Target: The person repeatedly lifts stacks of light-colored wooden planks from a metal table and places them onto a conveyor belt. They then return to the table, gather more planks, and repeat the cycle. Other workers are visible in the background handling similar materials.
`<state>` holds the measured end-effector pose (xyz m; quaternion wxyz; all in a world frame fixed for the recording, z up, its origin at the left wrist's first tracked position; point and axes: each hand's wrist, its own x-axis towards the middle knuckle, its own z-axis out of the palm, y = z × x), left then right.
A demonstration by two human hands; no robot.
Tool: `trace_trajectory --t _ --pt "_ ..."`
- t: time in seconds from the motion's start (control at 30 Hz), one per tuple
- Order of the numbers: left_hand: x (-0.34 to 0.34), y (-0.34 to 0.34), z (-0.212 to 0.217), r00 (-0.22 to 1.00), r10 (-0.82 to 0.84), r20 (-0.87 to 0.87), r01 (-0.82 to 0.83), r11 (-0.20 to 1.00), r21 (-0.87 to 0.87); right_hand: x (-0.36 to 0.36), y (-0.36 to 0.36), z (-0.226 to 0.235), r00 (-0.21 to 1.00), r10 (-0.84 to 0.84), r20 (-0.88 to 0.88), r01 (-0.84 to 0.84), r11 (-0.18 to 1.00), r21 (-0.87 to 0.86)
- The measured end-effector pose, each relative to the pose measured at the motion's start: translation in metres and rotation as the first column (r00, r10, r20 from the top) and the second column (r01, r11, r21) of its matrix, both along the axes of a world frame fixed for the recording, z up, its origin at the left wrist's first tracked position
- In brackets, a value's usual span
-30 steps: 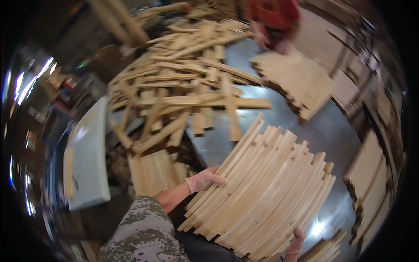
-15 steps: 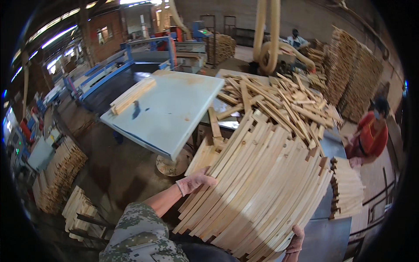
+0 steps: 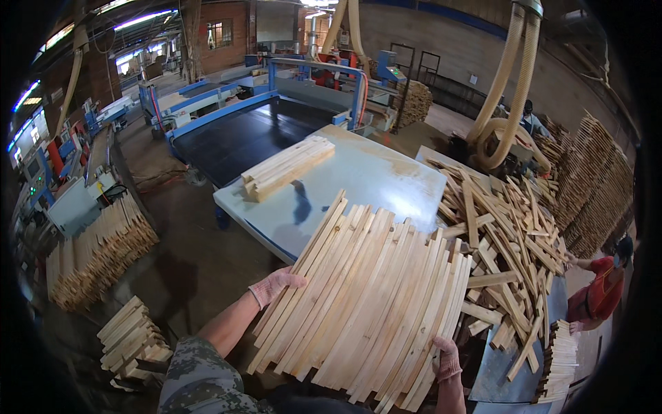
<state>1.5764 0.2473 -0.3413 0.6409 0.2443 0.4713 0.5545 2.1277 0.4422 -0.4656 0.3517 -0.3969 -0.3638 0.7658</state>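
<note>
A wide row of pale wooden strips [image 3: 365, 297], pressed side by side, is held between my two hands above the floor and partly over a light grey table. My left hand [image 3: 274, 284], in a pinkish knit glove, grips the left outer strip with the thumb on top. At the lower right edge, my right hand [image 3: 447, 357], in a similar glove, is closed on the outer strips; its fingers are partly hidden. The strips' ends are uneven. A small stack of wooden strips [image 3: 289, 165] lies on the light grey table [image 3: 386, 179] beyond.
A loose heap of wooden strips [image 3: 503, 241] covers a metal bench [image 3: 507, 366] at right. A person in red [image 3: 603, 290] stands beyond it. Stacked strips [image 3: 103, 252] stand at left. A blue-framed machine with a black belt [image 3: 255, 138] adjoins the table.
The row of strips has moved left, away from the heap and toward the light grey table, with both hands still gripping its sides. My view has turned left.
</note>
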Motion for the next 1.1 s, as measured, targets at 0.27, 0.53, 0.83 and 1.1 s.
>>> trace_trajectory --t 0.27,0.53,0.83,1.1 --pt "-0.160 0.080 -0.040 0.883 -0.024 -0.469 -0.103 0.965 -0.242 -0.177 0.025 0.078 0.954 0.171 0.246 -0.212 0.965 0.152" --pt "-0.256 0.227 -0.037 0.579 -0.290 -0.762 0.096 0.953 -0.289 -0.239 0.116 0.022 0.977 -0.021 0.211 0.011 0.999 0.047" --pt "-0.362 0.321 -0.001 -0.183 0.030 -0.983 -0.002 1.000 0.031 -0.368 0.189 0.044 0.942 -0.174 0.286 0.131 0.978 0.163" --pt "-0.575 0.294 -0.018 0.052 -0.089 -0.995 -0.260 0.961 -0.099 -0.513 0.212 0.053 0.916 -0.129 0.381 0.096 0.990 0.105"
